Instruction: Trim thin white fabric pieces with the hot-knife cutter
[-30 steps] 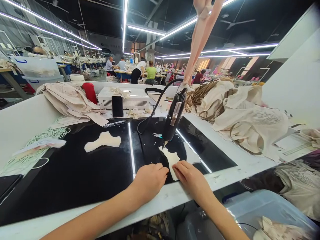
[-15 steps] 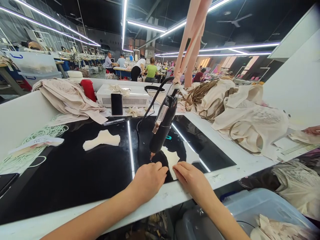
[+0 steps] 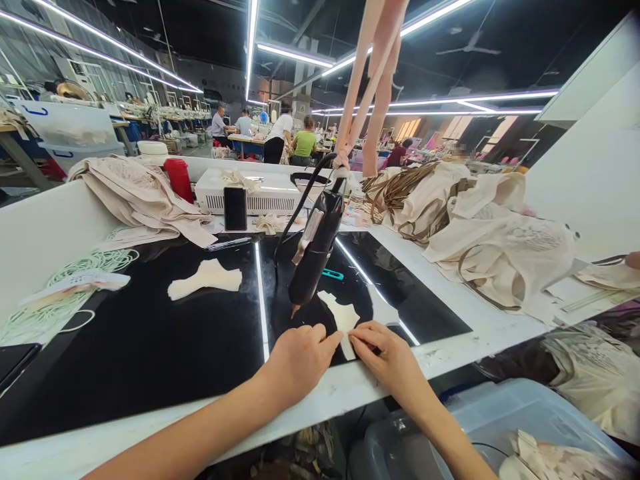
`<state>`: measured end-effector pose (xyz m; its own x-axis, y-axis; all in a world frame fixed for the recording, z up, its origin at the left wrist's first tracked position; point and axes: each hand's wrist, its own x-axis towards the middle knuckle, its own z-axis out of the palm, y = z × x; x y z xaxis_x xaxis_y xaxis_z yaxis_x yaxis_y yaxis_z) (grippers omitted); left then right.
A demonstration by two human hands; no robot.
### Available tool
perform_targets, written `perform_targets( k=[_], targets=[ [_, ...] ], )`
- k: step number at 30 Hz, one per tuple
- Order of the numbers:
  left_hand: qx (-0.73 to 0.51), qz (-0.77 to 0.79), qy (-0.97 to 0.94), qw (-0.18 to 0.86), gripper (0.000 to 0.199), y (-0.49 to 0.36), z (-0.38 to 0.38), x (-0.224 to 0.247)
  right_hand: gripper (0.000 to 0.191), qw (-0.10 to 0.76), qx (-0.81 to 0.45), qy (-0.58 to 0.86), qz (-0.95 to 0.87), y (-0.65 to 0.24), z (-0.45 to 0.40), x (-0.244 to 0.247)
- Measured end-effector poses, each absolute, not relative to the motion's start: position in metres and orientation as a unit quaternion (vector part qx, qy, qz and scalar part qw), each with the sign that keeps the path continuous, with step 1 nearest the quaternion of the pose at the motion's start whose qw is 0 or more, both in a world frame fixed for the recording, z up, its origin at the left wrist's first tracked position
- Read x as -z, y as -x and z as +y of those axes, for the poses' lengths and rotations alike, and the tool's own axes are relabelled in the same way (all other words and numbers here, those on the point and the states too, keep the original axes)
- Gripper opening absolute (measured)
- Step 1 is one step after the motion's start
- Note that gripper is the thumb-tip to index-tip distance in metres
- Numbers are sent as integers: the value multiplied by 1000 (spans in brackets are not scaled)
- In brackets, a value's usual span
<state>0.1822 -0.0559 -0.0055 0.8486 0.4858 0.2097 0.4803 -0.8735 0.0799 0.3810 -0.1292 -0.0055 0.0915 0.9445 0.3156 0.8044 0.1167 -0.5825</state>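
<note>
A small cream fabric piece (image 3: 342, 312) lies on the glossy black board (image 3: 180, 353) near the front edge. My left hand (image 3: 303, 360) is at its left side, fingers curled, index finger and thumb reaching to its narrow part. From the right, my right hand (image 3: 386, 352) pinches at the edge of the same narrow part. A black handheld tool (image 3: 316, 250) hangs from pink fabric strips (image 3: 373, 87), tip down, just above and behind my left hand. Another stack of cream pieces (image 3: 205, 280) lies farther left on the board.
Behind the board stand a phone (image 3: 235, 208), a white vented box (image 3: 273, 195) and a red container (image 3: 179, 179). Beige garments (image 3: 500, 247) are heaped at right, green cords (image 3: 65, 293) at left. A teal cutter (image 3: 333, 274) lies behind the tool. Another person's hand (image 3: 633, 260) shows far right.
The hanging tool has swung slightly left, showing more of the teal cutter. My left index finger has extended onto the fabric, and my right fingers have shifted slightly at its edge.
</note>
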Motion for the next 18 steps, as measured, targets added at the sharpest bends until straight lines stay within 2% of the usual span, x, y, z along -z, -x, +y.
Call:
perform_targets(
  k=[7, 15, 18],
  targets=[
    [-106, 238, -965, -7, 39, -181, -55, 12, 29, 388, -125, 655, -636, -377, -130, 7],
    [-102, 234, -967, 5, 40, -181, -52, 10, 26, 478, -168, 675, -536, -384, -122, 5],
    [-104, 234, -967, 11, 39, -182, -52, 11, 31, 523, -203, 674, -481, -392, -114, -3]
  ],
)
